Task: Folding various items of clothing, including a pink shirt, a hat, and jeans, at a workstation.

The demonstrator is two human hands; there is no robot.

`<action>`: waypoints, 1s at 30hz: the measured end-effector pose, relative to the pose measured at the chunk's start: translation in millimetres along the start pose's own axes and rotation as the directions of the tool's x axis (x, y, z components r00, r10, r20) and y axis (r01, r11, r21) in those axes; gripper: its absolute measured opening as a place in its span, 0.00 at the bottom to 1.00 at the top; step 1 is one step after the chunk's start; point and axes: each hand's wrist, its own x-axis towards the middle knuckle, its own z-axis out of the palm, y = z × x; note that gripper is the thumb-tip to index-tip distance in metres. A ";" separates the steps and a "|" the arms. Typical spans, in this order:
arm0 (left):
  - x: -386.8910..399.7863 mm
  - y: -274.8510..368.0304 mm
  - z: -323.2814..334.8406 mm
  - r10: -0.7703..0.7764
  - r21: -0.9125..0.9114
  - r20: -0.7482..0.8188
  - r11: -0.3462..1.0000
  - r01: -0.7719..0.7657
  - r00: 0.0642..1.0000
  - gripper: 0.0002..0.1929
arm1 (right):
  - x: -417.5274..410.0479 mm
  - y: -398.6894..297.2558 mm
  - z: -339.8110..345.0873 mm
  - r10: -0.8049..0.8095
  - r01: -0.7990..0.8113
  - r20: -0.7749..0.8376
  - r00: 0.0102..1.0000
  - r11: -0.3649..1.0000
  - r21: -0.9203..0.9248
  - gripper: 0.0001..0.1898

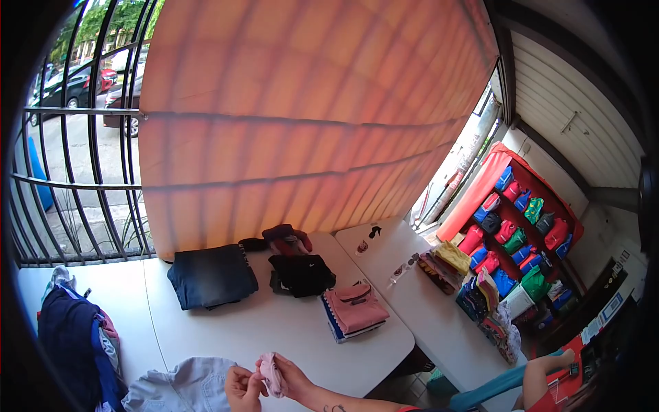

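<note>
Low in the picture, both hands hold a small pink cloth item over the white table. My right hand grips it from the right, while the fingers of my left hand pinch its left edge. Light-coloured garments lie spread beside and beneath my left hand. Farther up the table are folded dark jeans, folded black clothing and a stack topped by a pink garment. What the pink item exactly is cannot be told.
A heap of dark blue and mixed clothes lies at the left. Two spray bottles and more clothes piles stand on the right-hand table. A shelf of coloured bundles is behind. Another person's arm shows at lower right.
</note>
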 end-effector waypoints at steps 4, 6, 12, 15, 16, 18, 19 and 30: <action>7.1 10.7 -6.2 0.351 0.455 0.187 0.797 -0.398 0.917 0.16 | 17.6 -19.0 24.7 -0.325 0.197 -0.351 0.878 0.914 -0.355 0.11; 5.8 7.5 -5.2 0.299 0.498 0.248 0.776 -0.386 0.922 0.22 | 20.1 -13.7 24.3 -0.416 0.230 -0.326 0.849 0.846 -0.481 0.10; 31.9 -4.3 -28.5 -0.245 -0.287 -0.304 0.945 0.157 0.921 0.21 | 19.1 10.4 27.2 -0.509 0.284 -0.226 0.831 0.737 -0.613 0.05; 47.1 -6.4 -41.5 -0.186 -0.460 -0.228 0.885 0.063 0.956 0.17 | 10.2 12.3 34.3 -0.215 0.104 -0.093 0.972 0.752 -0.651 0.07; 46.1 -6.2 -45.0 -0.187 -0.461 -0.233 0.886 0.061 0.954 0.17 | 11.0 20.4 24.0 -0.117 0.055 -0.070 0.991 0.813 -0.580 0.08; 46.9 7.3 -39.4 -0.287 -0.508 -0.107 0.839 0.196 0.952 0.15 | 9.2 28.6 14.1 0.091 -0.107 -0.070 0.993 0.956 -0.273 0.11; 46.2 8.2 -41.2 -0.292 -0.511 -0.111 0.837 0.197 0.950 0.15 | 6.5 28.1 30.5 0.152 -0.165 -0.085 0.985 0.972 -0.168 0.14; 35.1 21.7 -27.0 -0.282 0.108 0.336 0.959 0.261 0.899 0.08 | 10.2 -9.7 28.5 0.389 -0.410 -0.193 0.901 0.908 -0.085 0.20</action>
